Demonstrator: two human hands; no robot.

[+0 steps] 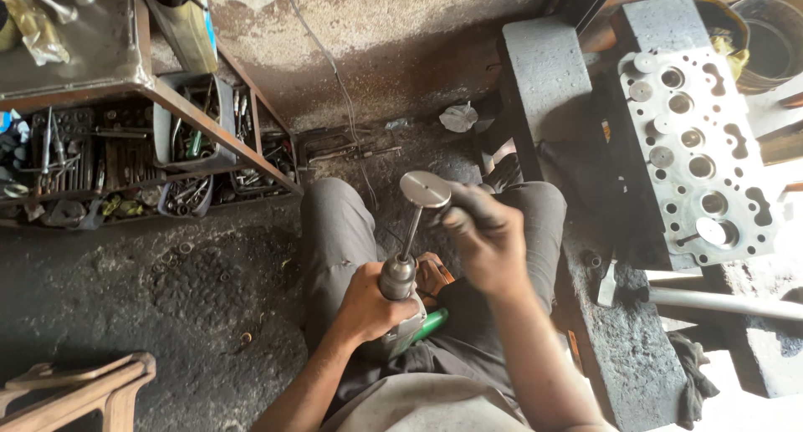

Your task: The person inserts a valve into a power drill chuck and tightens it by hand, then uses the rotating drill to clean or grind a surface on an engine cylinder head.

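We see an engine valve (418, 210) standing nearly upright over the person's lap, its round head up and its stem set in the chuck of a green-handled drill (406, 302). The left hand (368, 306) wraps the drill body, fingers curled tight around it just below the chuck. The right hand (485, 235) is at the rim of the valve head, fingers folded close together; whether they pinch something we cannot tell. To the right, on a concrete block (619, 340), lies a grey cylinder head (698, 139). At the left stands a metal rack (134, 148) crowded with tools.
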